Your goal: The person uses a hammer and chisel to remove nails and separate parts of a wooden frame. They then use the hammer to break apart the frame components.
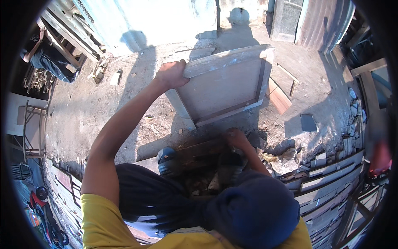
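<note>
My left hand (171, 74) grips the upper left corner of a pale wooden framed panel (222, 85), held upright and leaning at a slant over the dusty ground. My right hand (233, 137) is low, below the panel's bottom edge and beside my right sandal (230, 166); its fingers curl at a dark wooden plank (195, 147), but what they hold is too shadowed to make out. My left sandal (166, 162) is at the left, under my bent knees.
Loose boards (278, 95) and rubble (282, 159) lie rightward. Stacked planks (323, 182) line the lower right. A co-worker (52, 62) is by timber at upper left, above a metal rack (33, 128). Corrugated sheets (317, 27) and a door (285, 18) stand at the back.
</note>
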Demonstrator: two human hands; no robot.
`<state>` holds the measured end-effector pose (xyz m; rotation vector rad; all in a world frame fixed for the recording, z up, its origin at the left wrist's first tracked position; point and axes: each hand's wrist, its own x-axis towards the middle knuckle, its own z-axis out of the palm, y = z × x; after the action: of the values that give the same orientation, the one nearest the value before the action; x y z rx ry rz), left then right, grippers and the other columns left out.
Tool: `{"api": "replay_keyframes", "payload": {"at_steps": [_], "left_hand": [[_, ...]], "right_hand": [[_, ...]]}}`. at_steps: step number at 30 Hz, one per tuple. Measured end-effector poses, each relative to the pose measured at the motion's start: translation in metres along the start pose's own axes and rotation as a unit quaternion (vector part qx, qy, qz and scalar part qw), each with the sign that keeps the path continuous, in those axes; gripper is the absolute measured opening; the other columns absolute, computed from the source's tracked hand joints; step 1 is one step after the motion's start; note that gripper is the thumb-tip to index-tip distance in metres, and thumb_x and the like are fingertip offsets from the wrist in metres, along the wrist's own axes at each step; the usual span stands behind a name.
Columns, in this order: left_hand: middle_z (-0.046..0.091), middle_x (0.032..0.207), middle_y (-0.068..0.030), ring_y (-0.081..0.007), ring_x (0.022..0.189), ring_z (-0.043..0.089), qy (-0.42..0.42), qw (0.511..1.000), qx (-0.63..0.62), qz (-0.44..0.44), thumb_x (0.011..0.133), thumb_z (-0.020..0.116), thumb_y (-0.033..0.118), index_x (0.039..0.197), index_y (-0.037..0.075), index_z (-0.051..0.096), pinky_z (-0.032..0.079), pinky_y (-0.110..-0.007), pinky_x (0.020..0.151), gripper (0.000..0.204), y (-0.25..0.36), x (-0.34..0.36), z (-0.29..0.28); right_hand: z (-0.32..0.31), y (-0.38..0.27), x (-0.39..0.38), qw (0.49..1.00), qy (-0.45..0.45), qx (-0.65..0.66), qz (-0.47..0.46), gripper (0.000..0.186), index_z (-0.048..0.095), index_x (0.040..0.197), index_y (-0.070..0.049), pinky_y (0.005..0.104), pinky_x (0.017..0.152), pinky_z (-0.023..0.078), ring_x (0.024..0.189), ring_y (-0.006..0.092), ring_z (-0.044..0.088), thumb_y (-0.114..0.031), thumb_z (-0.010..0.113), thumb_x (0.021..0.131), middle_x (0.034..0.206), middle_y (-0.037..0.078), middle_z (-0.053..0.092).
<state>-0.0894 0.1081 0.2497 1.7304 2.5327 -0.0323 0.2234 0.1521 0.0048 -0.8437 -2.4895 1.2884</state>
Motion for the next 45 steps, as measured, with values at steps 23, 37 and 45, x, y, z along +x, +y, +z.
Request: {"api": "replay_keyframes", "payload": {"at_steps": [23,37,45], "left_hand": [[0.066,0.077,-0.0223,-0.0365,0.073,0.067,0.035,0.998,0.046,-0.008,0.071,0.073,0.034,0.094,-0.005,0.054,0.055,-0.044,0.066,0.049,0.046,0.054,0.004],[0.067,0.085,-0.0226,-0.0340,0.080,0.067,-0.031,0.978,-0.205,-0.006,0.085,0.062,0.044,0.128,-0.007,0.038,0.051,-0.041,0.076,0.071,0.031,0.024,0.006],[0.067,0.090,-0.0231,-0.0319,0.085,0.068,-0.005,0.974,-0.224,-0.037,0.084,0.064,0.042,0.122,-0.007,0.048,0.051,-0.039,0.078,0.064,0.027,0.022,0.015]], "right_hand": [[0.017,0.044,-0.170,0.846,0.168,0.086,0.499,0.055,0.049,0.107,0.008,0.0472,0.080,0.048,0.094,0.0417,0.062,-0.032,0.069,0.074,0.096,0.028,0.063],[-0.050,0.068,-0.199,0.658,0.156,0.559,0.480,0.022,0.052,0.093,-0.007,0.0317,0.049,0.049,0.060,0.0170,0.056,-0.023,0.061,0.082,0.074,0.006,0.053],[-0.032,0.047,-0.173,0.511,0.243,0.715,0.411,0.016,0.049,0.087,-0.009,0.0315,0.053,0.046,0.057,0.0144,0.051,-0.017,0.063,0.087,0.068,0.003,0.050]]}}
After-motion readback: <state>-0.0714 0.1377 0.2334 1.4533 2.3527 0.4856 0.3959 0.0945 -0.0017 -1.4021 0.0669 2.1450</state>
